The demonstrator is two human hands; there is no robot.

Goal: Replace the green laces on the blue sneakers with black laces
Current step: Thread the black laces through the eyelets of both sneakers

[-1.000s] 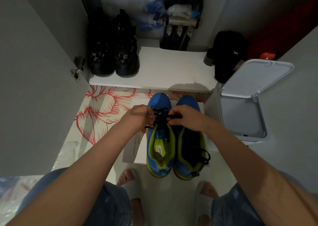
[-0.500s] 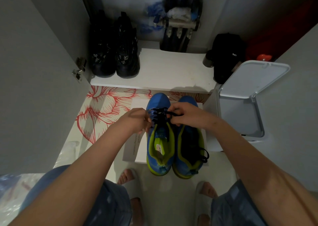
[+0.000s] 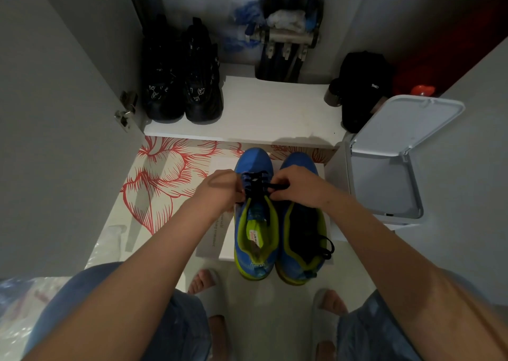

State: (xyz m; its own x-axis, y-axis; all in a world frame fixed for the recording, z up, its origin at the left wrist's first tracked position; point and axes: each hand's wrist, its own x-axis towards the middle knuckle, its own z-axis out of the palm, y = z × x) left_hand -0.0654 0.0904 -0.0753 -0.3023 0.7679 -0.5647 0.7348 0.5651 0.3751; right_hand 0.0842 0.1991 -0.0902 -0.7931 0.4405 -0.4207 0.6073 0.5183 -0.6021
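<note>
The right hand (image 3: 297, 186) pinches the black lace (image 3: 255, 183) over a blue sneaker (image 3: 255, 228); the left hand (image 3: 222, 190) curls beside it, grip hidden; uneven pulling may leave unequal ends

The blue-and-lime cloth sneakers (image 3: 253, 265) look knitted and matt, the black woven lace (image 3: 257, 184) dull. The white shelf board (image 3: 272, 113) is smooth and matt; the grey plastic bin lid (image 3: 406, 124) satiny; the metal hinge (image 3: 126, 107) shiny.

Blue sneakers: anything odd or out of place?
Minor: the sneaker beside the bin has a black lace loop hanging loose over its side near the heel. The other sneaker is just half-laced.
</note>
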